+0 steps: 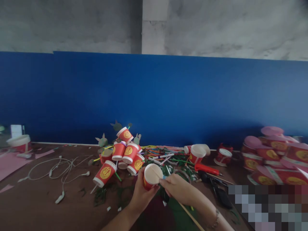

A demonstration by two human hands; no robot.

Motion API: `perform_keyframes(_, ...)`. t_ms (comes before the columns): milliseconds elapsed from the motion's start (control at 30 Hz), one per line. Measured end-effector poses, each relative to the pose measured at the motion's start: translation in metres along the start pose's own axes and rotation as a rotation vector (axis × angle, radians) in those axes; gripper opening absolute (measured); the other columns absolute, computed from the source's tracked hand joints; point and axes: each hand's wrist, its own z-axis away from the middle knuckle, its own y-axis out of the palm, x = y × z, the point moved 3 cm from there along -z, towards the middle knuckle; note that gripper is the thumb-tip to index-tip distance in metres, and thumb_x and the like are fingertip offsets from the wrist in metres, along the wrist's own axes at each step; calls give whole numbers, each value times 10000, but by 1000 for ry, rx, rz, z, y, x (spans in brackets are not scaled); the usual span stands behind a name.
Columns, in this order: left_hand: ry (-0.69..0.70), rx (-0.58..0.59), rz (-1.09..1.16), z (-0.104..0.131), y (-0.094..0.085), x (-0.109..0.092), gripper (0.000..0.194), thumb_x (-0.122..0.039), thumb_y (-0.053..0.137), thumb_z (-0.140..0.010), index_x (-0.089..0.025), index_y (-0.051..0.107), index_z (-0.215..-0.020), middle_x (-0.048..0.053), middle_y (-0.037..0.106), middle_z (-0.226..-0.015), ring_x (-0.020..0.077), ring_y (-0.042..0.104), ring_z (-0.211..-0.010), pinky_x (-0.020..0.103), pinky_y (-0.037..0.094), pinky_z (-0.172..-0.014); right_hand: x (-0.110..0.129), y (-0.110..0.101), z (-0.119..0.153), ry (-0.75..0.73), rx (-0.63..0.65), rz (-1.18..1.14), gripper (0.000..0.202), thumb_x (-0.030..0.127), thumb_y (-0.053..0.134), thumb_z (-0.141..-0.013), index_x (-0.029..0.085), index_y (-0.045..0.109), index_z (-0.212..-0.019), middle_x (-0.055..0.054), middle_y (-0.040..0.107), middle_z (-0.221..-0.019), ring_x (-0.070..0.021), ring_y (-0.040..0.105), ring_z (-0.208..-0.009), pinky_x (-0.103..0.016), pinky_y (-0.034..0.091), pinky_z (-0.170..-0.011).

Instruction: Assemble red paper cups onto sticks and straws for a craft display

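Note:
A red paper cup [148,185] with a white inside and yellow print is held in my left hand [141,195], its open mouth tilted toward me. My right hand [175,187] is closed at the cup's right rim, pinching something small; a bluish bit shows by the fingertips and a thin light stick reaches into the cup. Another thin wooden stick [189,214] runs below my right hand toward the bottom edge. Just left of my hands, several red cups [131,153] with straws and grey-green paper animal heads [103,141] lie in a pile.
Coloured straws [158,154] lie along the blue partition [154,102]. Right are a red-handled tool [208,168], a black object [222,195] and a stack of red cups with pink discs [271,154]. Left are white earphones [60,197] and pink paper [12,165]. Green scraps litter the table [48,213].

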Motion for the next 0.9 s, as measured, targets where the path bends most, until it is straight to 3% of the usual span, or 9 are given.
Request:
perform_keyframes(233,17,-34,-15,1,0,1,547,-336,733,-676,-193,468,-1132,66,605,-1010,220,583,-906,338,461,-827,3,4,-1,38,-60,40,532,355,304,-904,169,540,-464,-11,492,-436,-121,458,-463,-220,349,-518)
perform_keyframes(467,51,-79,-103,3,-2,-3,532,-306,736,-665,-188,477,-1114,74,610,-1014,232,586,-912,342,455,-827,8,7,-2,27,-81,134,490,269,325,-902,149,572,-496,-20,518,-474,-105,459,-461,-209,328,-495)
perform_keyframes(900,156,-105,-337,6,-2,-4,492,-243,692,-672,-185,463,-1104,66,618,-998,221,604,-880,357,479,-790,16,4,4,74,-53,126,514,256,320,-921,128,627,-530,-68,600,-517,-120,524,-493,-210,366,-535)
